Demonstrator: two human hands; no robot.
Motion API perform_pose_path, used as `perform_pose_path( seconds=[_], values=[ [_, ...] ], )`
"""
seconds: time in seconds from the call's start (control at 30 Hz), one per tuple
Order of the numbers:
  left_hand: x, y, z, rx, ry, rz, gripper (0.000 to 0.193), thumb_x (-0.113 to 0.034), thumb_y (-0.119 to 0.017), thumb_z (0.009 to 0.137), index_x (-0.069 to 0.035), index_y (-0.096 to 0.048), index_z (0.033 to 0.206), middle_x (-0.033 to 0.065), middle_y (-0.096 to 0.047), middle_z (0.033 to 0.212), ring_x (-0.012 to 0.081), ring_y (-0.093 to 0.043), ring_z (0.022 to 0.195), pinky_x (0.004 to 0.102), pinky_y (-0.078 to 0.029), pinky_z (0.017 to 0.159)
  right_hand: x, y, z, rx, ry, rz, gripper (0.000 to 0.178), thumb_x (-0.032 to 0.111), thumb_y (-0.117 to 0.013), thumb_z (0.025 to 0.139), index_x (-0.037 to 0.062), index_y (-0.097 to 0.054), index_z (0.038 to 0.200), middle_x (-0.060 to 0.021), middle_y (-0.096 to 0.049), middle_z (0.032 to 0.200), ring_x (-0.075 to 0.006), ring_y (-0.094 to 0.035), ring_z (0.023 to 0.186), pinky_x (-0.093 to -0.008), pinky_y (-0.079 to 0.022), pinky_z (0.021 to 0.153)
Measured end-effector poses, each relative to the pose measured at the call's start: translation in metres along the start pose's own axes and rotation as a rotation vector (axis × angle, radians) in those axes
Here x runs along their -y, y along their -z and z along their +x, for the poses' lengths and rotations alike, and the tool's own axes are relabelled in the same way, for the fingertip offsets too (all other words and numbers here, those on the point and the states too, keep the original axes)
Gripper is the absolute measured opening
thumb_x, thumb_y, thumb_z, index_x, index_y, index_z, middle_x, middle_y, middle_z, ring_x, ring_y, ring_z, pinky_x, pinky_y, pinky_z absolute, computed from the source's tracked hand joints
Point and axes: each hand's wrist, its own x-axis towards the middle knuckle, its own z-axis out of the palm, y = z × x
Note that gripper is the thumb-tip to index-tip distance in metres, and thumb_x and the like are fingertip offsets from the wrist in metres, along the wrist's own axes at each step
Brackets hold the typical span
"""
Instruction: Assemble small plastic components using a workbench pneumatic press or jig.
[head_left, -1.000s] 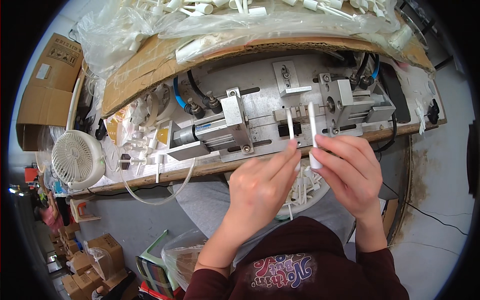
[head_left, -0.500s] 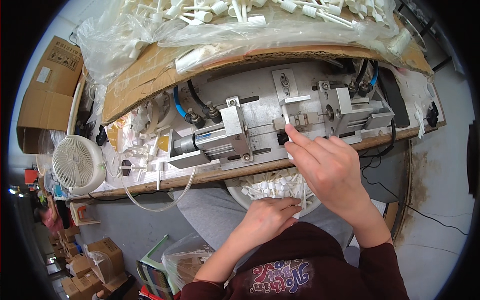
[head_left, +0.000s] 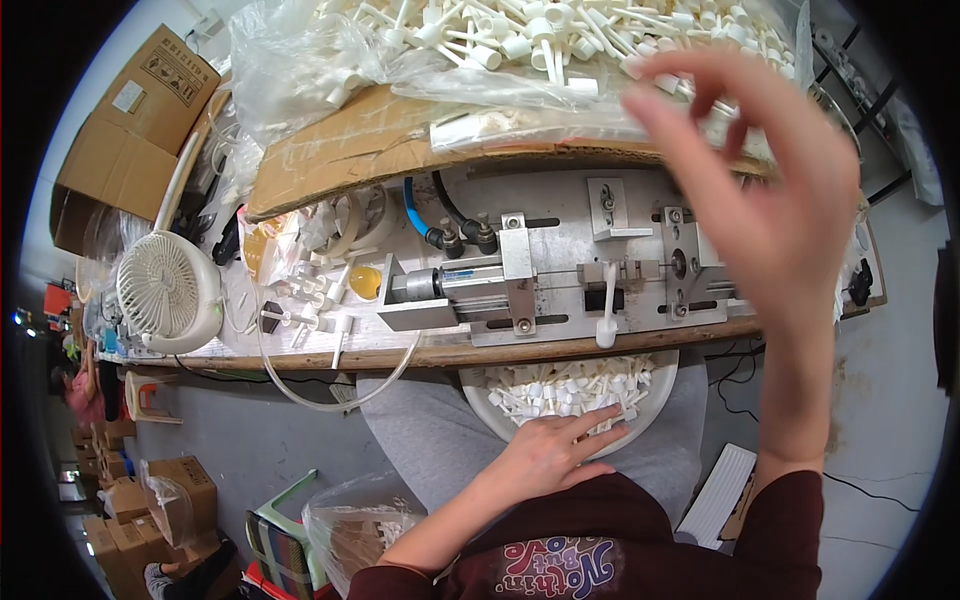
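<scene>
My right hand (head_left: 770, 170) is raised over the right part of the fixture, near a pile of white plastic scoop-like pieces (head_left: 540, 35). It is blurred, its thumb and fingers apart, with nothing visible between them. My left hand (head_left: 545, 450) lies with fingers stretched out on the near edge of a white bowl (head_left: 655, 415) of similar pieces on my lap. One white scoop-like piece (head_left: 609, 300) sits across the metal holder of the fixture (head_left: 560, 290), its rounded end toward me. A pneumatic cylinder (head_left: 460, 280) stands left of it; my right hand partly hides the right-hand one.
A cardboard sheet (head_left: 340, 150) with plastic film overhangs the fixture at the back. A white fan (head_left: 168, 290), a clear hose (head_left: 330, 407) and loose white fittings (head_left: 300, 300) are at left. A green-framed stool (head_left: 290, 520) stands at lower left.
My right hand has let go of the white piece at the holder and risen toward the pile. My left hand's fingers have spread over the bowl. The view has shifted.
</scene>
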Motion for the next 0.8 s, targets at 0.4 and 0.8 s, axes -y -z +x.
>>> perform_pose_path(
  seconds=[0.4, 0.8],
  values=[
    [-0.015, -0.002, -0.005, -0.01, -0.065, -0.001, 0.049, -0.031, -0.074, 0.087, -0.015, -0.064, 0.132, 0.007, -0.067, 0.127, 0.0233, -0.07, 0.072, 0.0327, -0.058, 0.065, -0.121, -0.121, 0.056, 0.397, 0.41, -0.299, 0.043, -0.001, -0.06, 0.089, 0.0176, -0.059, 0.128, -0.0062, -0.066, 0.113, -0.0283, -0.067, 0.1, -0.0436, -0.053, 0.082],
    [-0.019, 0.0, -0.002, -0.11, -0.099, 0.005, 0.047, -0.031, -0.078, 0.085, -0.015, -0.068, 0.128, 0.0032, -0.072, 0.116, 0.0197, -0.069, 0.069, 0.0296, -0.056, 0.063, -0.112, -0.052, 0.028, 0.356, 0.134, -0.189, 0.015, 0.018, -0.066, 0.094, 0.0061, -0.068, 0.102, -0.0071, -0.066, 0.097, -0.0263, -0.066, 0.086, -0.0392, -0.054, 0.075]
  ],
)
